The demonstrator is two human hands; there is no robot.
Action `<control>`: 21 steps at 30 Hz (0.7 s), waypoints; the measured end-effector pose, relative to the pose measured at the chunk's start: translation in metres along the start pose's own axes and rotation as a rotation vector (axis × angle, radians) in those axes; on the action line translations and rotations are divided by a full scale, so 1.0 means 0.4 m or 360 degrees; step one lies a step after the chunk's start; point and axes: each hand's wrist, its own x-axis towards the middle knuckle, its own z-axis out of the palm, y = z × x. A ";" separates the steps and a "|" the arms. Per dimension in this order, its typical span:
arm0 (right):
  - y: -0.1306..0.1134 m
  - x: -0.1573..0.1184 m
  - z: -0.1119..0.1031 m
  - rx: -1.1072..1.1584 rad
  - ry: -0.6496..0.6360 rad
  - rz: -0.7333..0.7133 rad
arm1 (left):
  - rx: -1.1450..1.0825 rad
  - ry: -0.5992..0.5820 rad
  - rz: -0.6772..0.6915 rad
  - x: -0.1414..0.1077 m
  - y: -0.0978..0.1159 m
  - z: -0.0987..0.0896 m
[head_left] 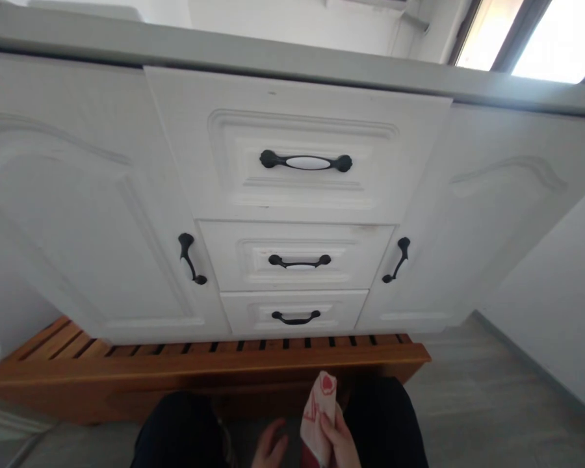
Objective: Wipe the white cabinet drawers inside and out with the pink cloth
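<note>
Low at the bottom middle, my right hand (342, 441) grips a folded white cloth (312, 416) with red markings, thumb lying across it. The cloth's top corner, bearing a red round motif, points up toward the cabinet. Just left of the cloth is my left hand (272, 447), its fingers loosely bent and apart, with nothing in them. Both hands are between my dark-clad knees and are cut off by the lower edge of the view. The cloth's lower part is in shadow there.
Ahead stands a white cabinet with three drawers, the top drawer (312, 192) being largest, flanked by a left door (127, 260) and right door (443, 260). All have black handles. A slatted wooden ledge (214, 361) runs along its base. Grey floor (487, 403) shows at right.
</note>
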 end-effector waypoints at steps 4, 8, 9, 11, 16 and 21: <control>0.040 -0.041 0.039 -0.0415 -0.0025 -0.0081 | -0.0153 0.0211 0.0413 -0.045 0.012 0.030; -0.015 -0.039 0.073 -0.0634 -0.0188 -0.0351 | -0.0342 0.0073 0.0326 -0.058 0.071 0.059; -0.024 -0.041 0.083 -0.0677 -0.0257 -0.0384 | -0.0430 0.0058 0.0263 -0.057 0.090 0.061; -0.032 -0.047 0.095 -0.0696 -0.0384 -0.0375 | -0.0583 0.0005 0.0159 -0.059 0.131 0.055; -0.058 -0.067 0.093 -0.0497 -0.0319 -0.0201 | -0.0668 -0.0202 0.0017 -0.097 0.224 -0.006; -0.140 -0.071 0.081 -0.0691 -0.0138 -0.0234 | -0.0442 -0.0084 0.0035 -0.103 0.226 -0.061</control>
